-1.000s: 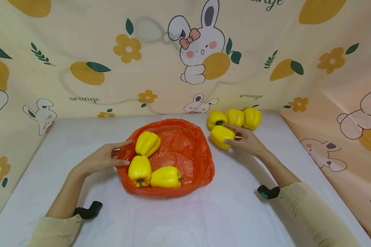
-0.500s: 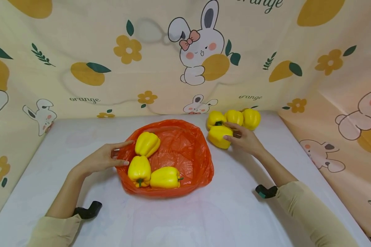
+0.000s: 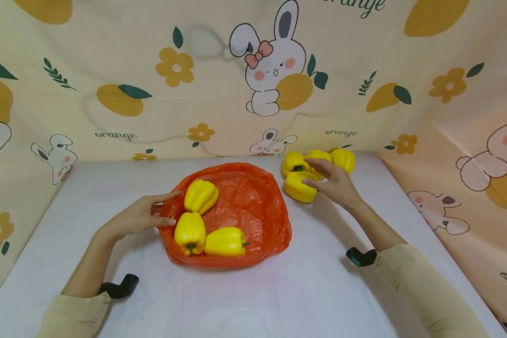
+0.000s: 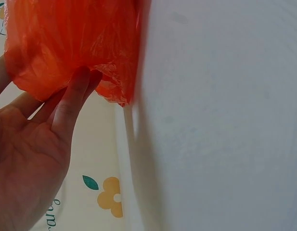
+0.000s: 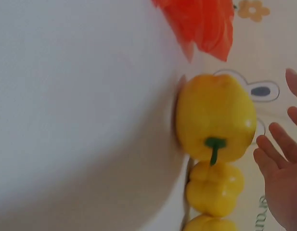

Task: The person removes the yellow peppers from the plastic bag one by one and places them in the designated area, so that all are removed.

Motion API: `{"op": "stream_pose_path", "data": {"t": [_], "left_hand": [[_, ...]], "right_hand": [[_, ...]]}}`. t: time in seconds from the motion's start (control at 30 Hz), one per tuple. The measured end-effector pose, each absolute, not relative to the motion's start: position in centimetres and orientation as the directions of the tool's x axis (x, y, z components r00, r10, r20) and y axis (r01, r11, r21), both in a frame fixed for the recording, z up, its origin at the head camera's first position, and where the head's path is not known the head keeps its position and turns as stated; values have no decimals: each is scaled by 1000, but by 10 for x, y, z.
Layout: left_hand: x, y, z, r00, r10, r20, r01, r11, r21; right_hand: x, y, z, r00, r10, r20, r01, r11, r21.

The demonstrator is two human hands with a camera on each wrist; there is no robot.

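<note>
Yellow bell peppers lie on the table in a cluster at the back right. My right hand [image 3: 335, 183] hovers over the front one, a bell pepper [image 3: 299, 188], with fingers spread. The right wrist view shows this hand apart from a stemmed bell pepper [image 5: 216, 115]. An orange-red plastic bag [image 3: 253, 211] stands with its mouth wide, holding a rear bell pepper [image 3: 201, 196], a left bell pepper [image 3: 190, 233] and a front bell pepper [image 3: 226, 241]. At the bag's left side rests my left hand [image 3: 135, 216], its nearly straight fingers touching the plastic [image 4: 76, 43].
Behind the front pepper sit three more, one bell pepper [image 3: 293, 162], a middle bell pepper [image 3: 318, 156] and a right bell pepper [image 3: 343, 161]. A white-covered table [image 3: 253, 300] spans the space. A printed cloth [image 3: 219, 103] borders the back and sides.
My right hand has let go of the front pepper and lifted off, after the pepper shifted slightly left towards the others. My left hand stays at the bag's side.
</note>
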State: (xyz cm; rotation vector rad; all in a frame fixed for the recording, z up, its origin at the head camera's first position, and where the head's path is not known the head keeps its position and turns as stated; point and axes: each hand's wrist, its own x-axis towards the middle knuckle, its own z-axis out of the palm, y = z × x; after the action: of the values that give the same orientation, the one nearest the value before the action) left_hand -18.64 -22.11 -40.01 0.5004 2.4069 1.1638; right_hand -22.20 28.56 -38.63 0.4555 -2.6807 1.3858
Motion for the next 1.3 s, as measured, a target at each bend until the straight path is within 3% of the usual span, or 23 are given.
{"op": "stream_pose_path", "data": {"t": [0.83, 1.3], "left_hand": [[-186, -222, -402, -850, 482, -213, 126, 578, 807], [-186, -221, -403, -846, 491, -207, 136, 574, 808]], "right_hand": [[-230, 191, -382, -824, -504, 258, -481, 383, -789], [-225, 140, -382, -804, -576, 147, -476, 476, -740]]}}
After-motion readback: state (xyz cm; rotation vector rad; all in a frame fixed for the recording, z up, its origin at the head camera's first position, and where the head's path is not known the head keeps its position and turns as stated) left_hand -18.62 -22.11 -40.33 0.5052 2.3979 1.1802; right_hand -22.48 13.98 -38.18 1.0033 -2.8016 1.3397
